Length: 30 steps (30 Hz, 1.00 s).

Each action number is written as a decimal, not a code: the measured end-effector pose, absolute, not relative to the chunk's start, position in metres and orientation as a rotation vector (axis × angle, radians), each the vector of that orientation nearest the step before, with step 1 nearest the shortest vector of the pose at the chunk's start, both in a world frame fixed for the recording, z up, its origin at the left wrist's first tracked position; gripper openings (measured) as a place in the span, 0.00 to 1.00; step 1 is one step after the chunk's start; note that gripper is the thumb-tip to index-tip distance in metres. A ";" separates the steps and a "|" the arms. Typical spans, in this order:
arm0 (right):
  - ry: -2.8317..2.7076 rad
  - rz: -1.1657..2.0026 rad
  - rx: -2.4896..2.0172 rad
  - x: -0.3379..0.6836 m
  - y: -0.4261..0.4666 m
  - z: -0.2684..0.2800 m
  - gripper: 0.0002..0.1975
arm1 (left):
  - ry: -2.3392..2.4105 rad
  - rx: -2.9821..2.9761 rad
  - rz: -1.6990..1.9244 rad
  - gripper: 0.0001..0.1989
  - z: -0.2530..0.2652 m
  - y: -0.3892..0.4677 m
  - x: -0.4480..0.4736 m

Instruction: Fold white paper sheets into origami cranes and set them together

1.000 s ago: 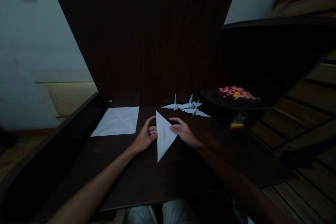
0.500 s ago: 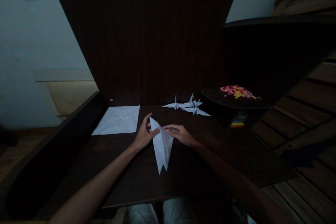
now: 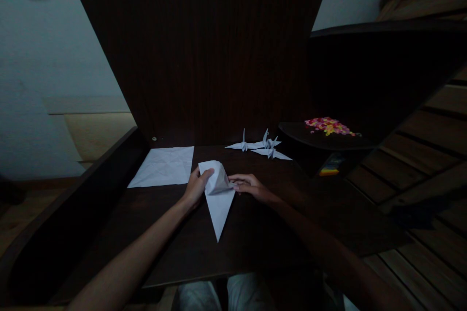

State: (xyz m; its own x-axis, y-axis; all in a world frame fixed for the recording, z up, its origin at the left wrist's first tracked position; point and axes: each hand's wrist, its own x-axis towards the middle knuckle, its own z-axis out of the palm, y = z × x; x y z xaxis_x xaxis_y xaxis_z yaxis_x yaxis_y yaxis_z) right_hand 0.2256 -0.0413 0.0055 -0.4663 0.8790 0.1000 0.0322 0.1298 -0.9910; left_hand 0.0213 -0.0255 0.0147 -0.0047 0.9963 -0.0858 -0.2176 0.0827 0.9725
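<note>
A partly folded sheet of white paper (image 3: 219, 209) is between my two hands, low over the dark desk. One long point of it aims toward me, and a loose flap bulges up near the top. My left hand (image 3: 196, 187) grips its upper left edge, thumb on the front and fingers behind. At the right corner, my right hand (image 3: 251, 187) pinches the paper between thumb and fingers. Just behind and left of my left hand lies a creased white paper sheet (image 3: 164, 167), flat on the desk.
Several folded paper cranes (image 3: 272, 153) rest at the back of the desk (image 3: 146, 233). To the right, a raised corner shelf (image 3: 321, 142) bears a pile of small pink, red and yellow pieces (image 3: 330, 126). Beneath it sits a yellow-edged item (image 3: 329, 172). A low side panel (image 3: 73, 204) borders the left.
The paper's top flap has swung up and now bulges, so one point shows below instead of two. My left thumb has shifted left with the edge; my right hand now pinches the right corner.
</note>
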 end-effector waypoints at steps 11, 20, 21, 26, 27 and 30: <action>-1.389 1.202 -1.002 0.222 -0.030 0.000 0.21 | 0.898 0.865 1.127 0.16 0.020 -0.026 0.018; -1.393 0.963 -1.087 0.226 -0.030 0.002 0.19 | 0.764 0.984 0.940 0.07 0.032 -0.032 0.012; -1.413 0.951 -1.092 0.225 -0.031 0.002 0.18 | 0.758 0.988 0.910 0.09 0.032 -0.032 0.011; -1.505 0.873 -1.114 0.219 -0.036 -0.002 0.13 | 0.756 1.050 0.761 0.11 0.033 -0.037 0.011; -1.525 0.838 -1.125 0.218 -0.038 -0.002 0.13 | 0.770 1.065 0.753 0.11 0.033 -0.039 0.012; -1.641 0.721 -1.154 0.215 -0.040 0.000 0.12 | 0.828 1.085 0.765 0.12 0.034 -0.042 0.015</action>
State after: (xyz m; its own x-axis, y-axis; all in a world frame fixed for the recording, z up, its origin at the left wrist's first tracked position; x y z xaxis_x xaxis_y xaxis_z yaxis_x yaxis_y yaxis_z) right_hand 0.2153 -0.0404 -0.0002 -0.0831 0.9248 0.3714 0.3526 0.3759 -0.8570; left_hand 0.0152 -0.0419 0.0342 0.4839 0.8538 -0.1923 -0.1244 0.2846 0.9505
